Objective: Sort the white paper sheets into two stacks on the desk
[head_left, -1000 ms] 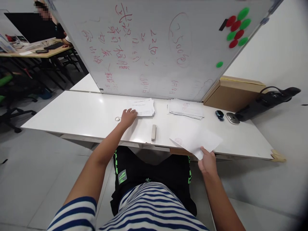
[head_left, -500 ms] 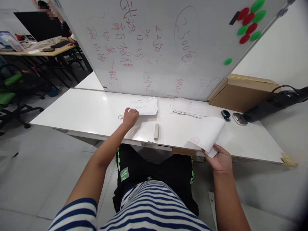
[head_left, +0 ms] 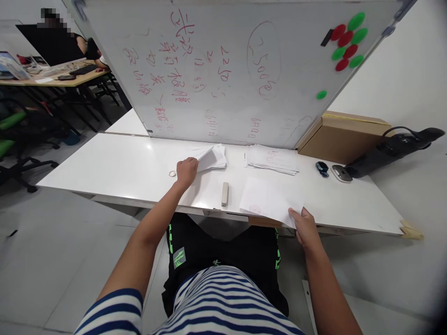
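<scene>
With closed fingers my left hand (head_left: pixel 187 172) grips the near left corner of a sheet of paper (head_left: pixel 205 157), raised off the left paper stack (head_left: pixel 220 158). My right hand (head_left: pixel 304 225) pinches the lower right corner of another sheet (head_left: pixel 270 197), which bears a faint red stamp and lies over the table's front edge. Behind that sheet sits a second paper stack (head_left: pixel 275 159) with red marks. A small beige stapler-like block (head_left: pixel 225 194) stands between the two hands. Left of my left hand lies a small ring-shaped item (head_left: pixel 172 173).
A whiteboard (head_left: pixel 230 70) with red writing and magnets rises behind the white table (head_left: pixel 104 163). At the right are a cardboard box (head_left: pixel 342 139), a black bottle (head_left: pixel 391 149), a mouse (head_left: pixel 341 173) and a dark watch-like item (head_left: pixel 321 168). A person sits far left behind a monitor (head_left: pixel 52 44).
My left hand has lifted a sheet's corner from the left stack. The right hand's sheet, curled before, has moved left and now lies flatter, and that grip has become a pinch.
</scene>
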### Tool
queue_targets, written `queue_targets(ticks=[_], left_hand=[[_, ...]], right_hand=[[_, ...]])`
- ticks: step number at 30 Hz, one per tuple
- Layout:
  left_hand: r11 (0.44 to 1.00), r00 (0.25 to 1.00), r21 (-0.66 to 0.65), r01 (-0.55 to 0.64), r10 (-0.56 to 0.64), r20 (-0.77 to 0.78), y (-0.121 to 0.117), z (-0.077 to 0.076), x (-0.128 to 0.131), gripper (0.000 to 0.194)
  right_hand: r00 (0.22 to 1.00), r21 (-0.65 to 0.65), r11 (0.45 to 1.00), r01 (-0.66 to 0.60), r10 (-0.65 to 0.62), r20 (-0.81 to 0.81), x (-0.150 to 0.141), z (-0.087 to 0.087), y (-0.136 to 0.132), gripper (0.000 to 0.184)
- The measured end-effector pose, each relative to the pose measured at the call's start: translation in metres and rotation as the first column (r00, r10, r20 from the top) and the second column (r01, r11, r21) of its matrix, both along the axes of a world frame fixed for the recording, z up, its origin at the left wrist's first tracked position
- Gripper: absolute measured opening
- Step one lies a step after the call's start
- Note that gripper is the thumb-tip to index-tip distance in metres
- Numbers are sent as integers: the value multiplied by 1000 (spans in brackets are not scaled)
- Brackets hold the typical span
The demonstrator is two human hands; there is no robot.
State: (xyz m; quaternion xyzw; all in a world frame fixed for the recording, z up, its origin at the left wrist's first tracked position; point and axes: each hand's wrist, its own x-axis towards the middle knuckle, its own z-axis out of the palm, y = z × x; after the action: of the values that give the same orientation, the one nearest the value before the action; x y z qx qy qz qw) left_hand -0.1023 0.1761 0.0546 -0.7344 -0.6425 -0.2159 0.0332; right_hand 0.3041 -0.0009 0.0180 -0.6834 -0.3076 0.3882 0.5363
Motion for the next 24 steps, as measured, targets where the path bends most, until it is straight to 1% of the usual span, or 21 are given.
queue_targets(ticks=[3,5,8,10,14,18,20,21,22,24], left_hand=[[999,998,44,-10,7,57,-5,-2,2,29],[998,997,56,-12,8,74,-9,-2,4,27],[996,995,79,-29,21,98,-14,-1,7,20],[994,993,98,-46,35,109,-17,2,8,17],[990,993,130,-56,41,112,-22,10,11,17],[979,987,194,-55,23,161,-29,20,15,20],[967,984,253,-15,-31,176,-39,26,24,23],[957,983,288,29,-80,165,-46,29,31,23],[942,980,323,93,-145,138,-56,32,41,23],[890,955,374,261,-294,34,-78,35,65,20]], right_hand=[[999,17,999,34,-34,-39,-3,-2,1,34],[997,22,999,50,-48,-60,-5,-1,1,34],[993,-25,998,54,-56,-106,-9,6,1,33],[984,-30,997,69,-73,-165,-13,12,2,33],[929,41,988,149,-126,-349,-21,22,9,37],[871,17,992,122,-99,-481,-25,27,11,39],[842,20,995,99,-73,-535,-24,29,9,37],[827,20,996,89,-62,-559,-22,29,8,37],[812,21,996,82,-55,-580,-20,29,6,36],[791,40,995,86,-44,-611,-14,29,2,35]])
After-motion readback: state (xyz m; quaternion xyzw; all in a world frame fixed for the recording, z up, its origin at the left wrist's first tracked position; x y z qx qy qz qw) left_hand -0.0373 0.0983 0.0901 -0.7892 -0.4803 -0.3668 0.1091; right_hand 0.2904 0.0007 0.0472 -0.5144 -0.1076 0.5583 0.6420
